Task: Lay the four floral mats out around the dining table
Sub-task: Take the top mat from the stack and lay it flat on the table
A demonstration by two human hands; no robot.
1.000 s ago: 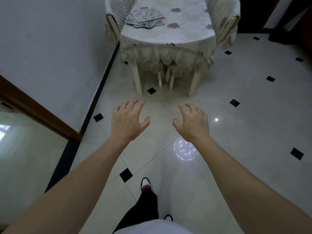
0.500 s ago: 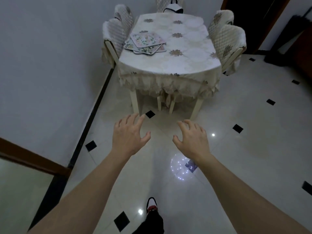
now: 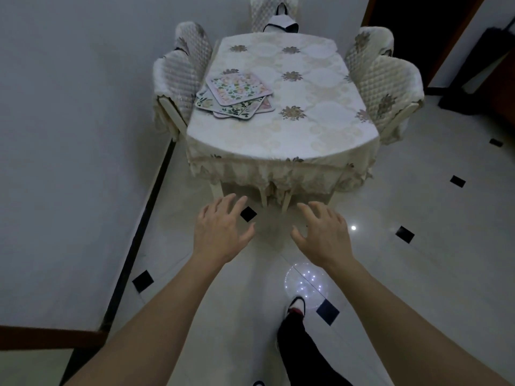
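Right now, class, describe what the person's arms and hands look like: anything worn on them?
Both forearms are bare, with no sleeves in view. The left hand and right hand wear no gloves, and no rings, watch or bracelet are visible at the wrists. No markings show in this dim light.

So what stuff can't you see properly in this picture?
- Head view: the lower floral mats are mostly covered by the top mat, so their number is unclear.
- The table legs are largely hidden by the tablecloth.
- The far chair is cut off by the top edge.
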